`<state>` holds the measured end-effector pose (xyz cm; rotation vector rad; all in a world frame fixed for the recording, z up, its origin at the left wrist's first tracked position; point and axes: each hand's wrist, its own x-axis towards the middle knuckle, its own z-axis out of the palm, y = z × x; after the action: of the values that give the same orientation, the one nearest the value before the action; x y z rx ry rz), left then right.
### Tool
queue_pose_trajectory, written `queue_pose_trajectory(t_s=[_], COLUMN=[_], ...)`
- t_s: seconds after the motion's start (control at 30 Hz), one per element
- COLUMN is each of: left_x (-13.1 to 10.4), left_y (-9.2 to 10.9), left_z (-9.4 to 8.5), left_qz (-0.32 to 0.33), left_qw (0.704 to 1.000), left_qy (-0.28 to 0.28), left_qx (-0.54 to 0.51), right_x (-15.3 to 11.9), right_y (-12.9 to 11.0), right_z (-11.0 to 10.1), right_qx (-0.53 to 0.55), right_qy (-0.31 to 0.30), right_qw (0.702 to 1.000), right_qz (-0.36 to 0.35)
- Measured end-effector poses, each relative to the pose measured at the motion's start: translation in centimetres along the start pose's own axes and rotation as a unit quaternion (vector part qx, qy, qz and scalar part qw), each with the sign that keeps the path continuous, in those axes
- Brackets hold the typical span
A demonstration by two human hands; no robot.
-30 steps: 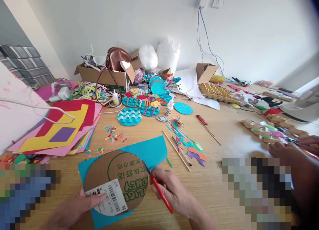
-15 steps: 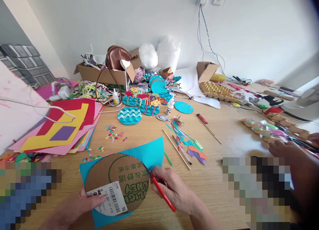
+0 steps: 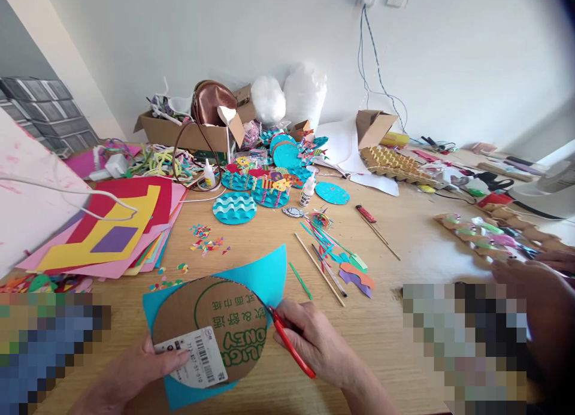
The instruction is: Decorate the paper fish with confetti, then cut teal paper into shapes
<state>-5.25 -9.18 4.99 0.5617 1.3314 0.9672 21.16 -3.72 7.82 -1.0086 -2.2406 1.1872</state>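
Note:
My left hand (image 3: 144,364) grips a brown cardboard disc (image 3: 193,313) together with the blue paper (image 3: 269,271) behind it, thumb on top beside a white barcode label (image 3: 202,355). Red-handled scissors (image 3: 291,346) are in my right hand (image 3: 314,337), their blades at the disc's right edge, where the blue sheet sticks out. Most of the blades are hidden by the paper and disc. Blue paper also shows at the disc's upper left and below it.
Coloured paper sheets (image 3: 103,229) are stacked at left. Paper bits (image 3: 209,244), wooden sticks (image 3: 318,268), glue bottles (image 3: 308,192) and decorated blue discs (image 3: 234,208) lie ahead. Another person's hand (image 3: 525,283) is at right near an egg-carton piece (image 3: 476,238).
The blue paper's upper right part has curled and shifted slightly left at the scissors. Both hands stay nearly in place. The other person's hand at right has moved a little.

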Motion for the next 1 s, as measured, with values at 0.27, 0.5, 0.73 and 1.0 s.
queue_pose_trajectory(t_s=[0.27, 0.5, 0.73, 1.0], left_x=[-0.1, 0.1, 0.6, 1.8], left_y=[0.4, 0.5, 0.6, 0.2], left_z=[-0.5, -0.9, -1.4, -2.6], left_qz=[-0.016, -0.024, -0.034, -0.016], left_qw=[0.997, 0.992, 0.984, 0.969], left_qy=[-0.05, -0.091, -0.15, -0.223], left_qx=[0.049, 0.088, 0.095, 0.101], right_x=[0.4, 0.6, 0.3, 0.3], right_y=[-0.3, -0.6, 0.3, 0.3], right_z=[-0.5, -0.7, -0.3, -0.5], right_qx=[0.013, -0.007, -0.006, -0.028], right_qy=[-0.047, -0.054, -0.033, -0.024], right_qw=[0.999, 0.998, 0.999, 0.999], right_qz=[-0.001, 0.007, -0.009, -0.014])
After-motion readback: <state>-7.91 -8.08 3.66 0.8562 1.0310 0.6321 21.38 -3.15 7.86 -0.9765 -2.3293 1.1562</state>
